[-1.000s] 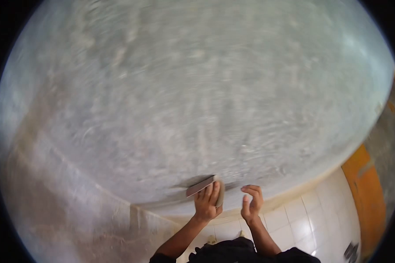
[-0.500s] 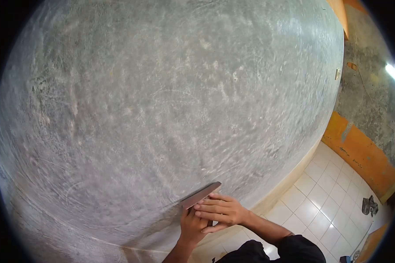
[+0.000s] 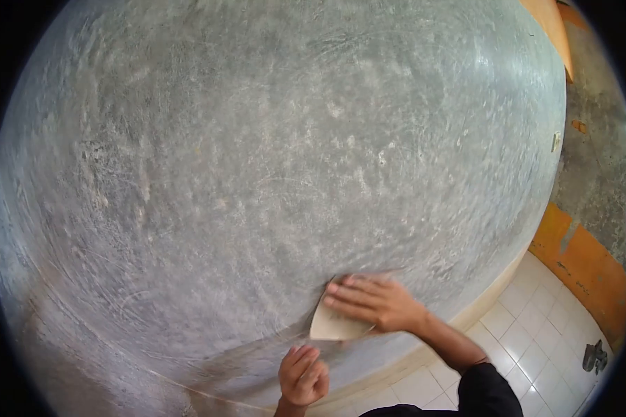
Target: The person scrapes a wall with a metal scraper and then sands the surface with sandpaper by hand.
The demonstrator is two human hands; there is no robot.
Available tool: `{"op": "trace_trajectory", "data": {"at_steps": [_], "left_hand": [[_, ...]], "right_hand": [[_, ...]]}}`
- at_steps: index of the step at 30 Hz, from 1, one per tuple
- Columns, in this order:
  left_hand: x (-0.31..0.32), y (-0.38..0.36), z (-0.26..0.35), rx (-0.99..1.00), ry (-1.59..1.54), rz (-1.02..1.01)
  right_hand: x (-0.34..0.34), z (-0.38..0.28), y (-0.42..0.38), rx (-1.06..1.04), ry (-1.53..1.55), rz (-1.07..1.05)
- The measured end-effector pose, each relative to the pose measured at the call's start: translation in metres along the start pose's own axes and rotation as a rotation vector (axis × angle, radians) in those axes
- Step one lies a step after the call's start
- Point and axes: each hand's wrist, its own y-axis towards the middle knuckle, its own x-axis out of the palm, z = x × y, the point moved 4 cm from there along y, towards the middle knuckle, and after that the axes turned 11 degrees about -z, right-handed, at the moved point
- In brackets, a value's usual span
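A sheet of sandpaper (image 3: 337,325) lies against the grey wall (image 3: 257,181), its pale backing towards me. My right hand (image 3: 379,302) presses it there, palm down over its right part, with the fingers pointing left and slightly blurred. Part of the sheet is hidden under that hand. Lower down, my left hand (image 3: 303,377) is apart from the sheet, with its fingers curled in loosely and nothing visible in them.
The wall meets another wall surface at a corner line on the lower left. White floor tiles (image 3: 515,337) run along the wall's foot at right. Dark sandals (image 3: 595,356) lie on them. Beyond is an orange-based wall (image 3: 584,257) and a wall switch (image 3: 556,142).
Both hands were together on the folded sandpaper, its brown side showing. The sheet is now spread against the wall under my right hand. My left hand has let go and dropped lower.
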Motion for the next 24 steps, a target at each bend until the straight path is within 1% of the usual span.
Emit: {"op": "trace_trajectory", "data": {"at_steps": [1, 2, 3, 4, 5, 6, 7, 8, 9, 10, 12, 13, 15, 16, 17, 21, 24], "left_hand": [[-0.006, -0.007, 0.001, -0.049, -0.010, 0.069], [-0.012, -0.015, 0.001, -0.096, -0.021, 0.140], [-0.014, -0.026, -0.002, -0.180, -0.011, 0.167], [-0.015, -0.037, -0.006, -0.260, -0.007, 0.201], [-0.013, -0.046, -0.011, -0.337, -0.007, 0.239], [-0.011, -0.054, -0.014, -0.417, -0.021, 0.272], [-0.007, -0.061, -0.015, -0.497, -0.037, 0.304], [-0.002, -0.061, -0.017, -0.577, -0.054, 0.337], [-0.001, -0.041, -0.008, -0.528, 0.025, 0.394], [0.011, -0.046, -0.011, -0.577, -0.041, 0.436], [0.030, -0.069, -0.015, -0.694, -0.164, 0.513], [0.031, -0.069, -0.013, -0.677, -0.104, 0.436], [0.028, -0.051, -0.007, -0.631, 0.014, 0.290], [0.027, -0.046, -0.008, -0.626, 0.001, 0.266], [0.026, -0.042, -0.009, -0.624, -0.014, 0.238], [0.030, -0.054, -0.023, -0.686, -0.146, 0.139], [0.029, -0.050, -0.024, -0.646, -0.009, 0.016]], "right_hand": [[-0.008, 0.012, 0.002, -0.031, -0.290, -0.040], [-0.023, 0.023, 0.004, -0.020, -0.223, 0.009], [-0.042, 0.033, 0.009, -0.007, -0.162, 0.056], [-0.066, 0.043, 0.016, -0.005, -0.247, 0.172], [-0.085, 0.056, 0.020, 0.018, -0.199, 0.214], [-0.110, 0.068, 0.029, 0.028, -0.286, 0.223], [-0.130, 0.076, 0.039, 0.015, -0.326, 0.313], [-0.152, 0.086, 0.047, -0.071, -0.364, 0.446], [-0.173, 0.094, 0.055, -0.070, -0.389, 0.472], [-0.187, 0.097, 0.059, -0.071, -0.408, 0.493], [-0.182, 0.097, 0.069, -0.150, -0.377, 0.437], [-0.179, 0.097, 0.072, -0.190, -0.362, 0.411], [-0.184, 0.103, 0.071, -0.197, -0.390, 0.455], [-0.188, 0.106, 0.070, -0.199, -0.404, 0.476], [-0.199, 0.107, 0.067, -0.147, -0.428, 0.513], [-0.198, 0.101, 0.072, -0.228, -0.433, 0.506], [-0.221, 0.119, 0.072, -0.193, -0.485, 0.534]]}}
